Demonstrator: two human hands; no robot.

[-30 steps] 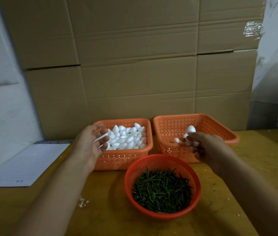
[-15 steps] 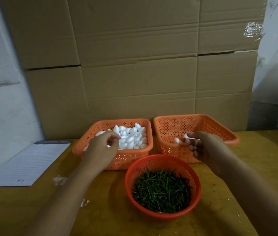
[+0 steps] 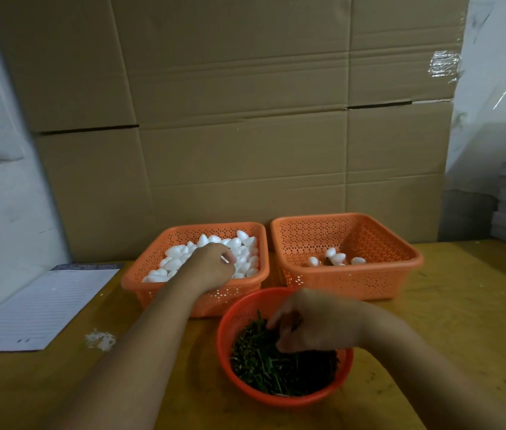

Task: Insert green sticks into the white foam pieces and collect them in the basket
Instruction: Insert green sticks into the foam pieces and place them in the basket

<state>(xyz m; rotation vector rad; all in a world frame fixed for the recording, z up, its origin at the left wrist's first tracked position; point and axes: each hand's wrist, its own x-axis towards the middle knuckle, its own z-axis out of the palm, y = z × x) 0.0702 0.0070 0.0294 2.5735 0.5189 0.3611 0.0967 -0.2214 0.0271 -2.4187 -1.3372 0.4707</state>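
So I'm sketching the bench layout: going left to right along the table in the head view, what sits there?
Lined notepad → white crumbs → basket of foam pieces → near-empty rectangular basket.

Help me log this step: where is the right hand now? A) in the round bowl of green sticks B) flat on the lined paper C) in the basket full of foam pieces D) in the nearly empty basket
A: the right hand reaches into the round bowl, fingers curled among the green sticks.
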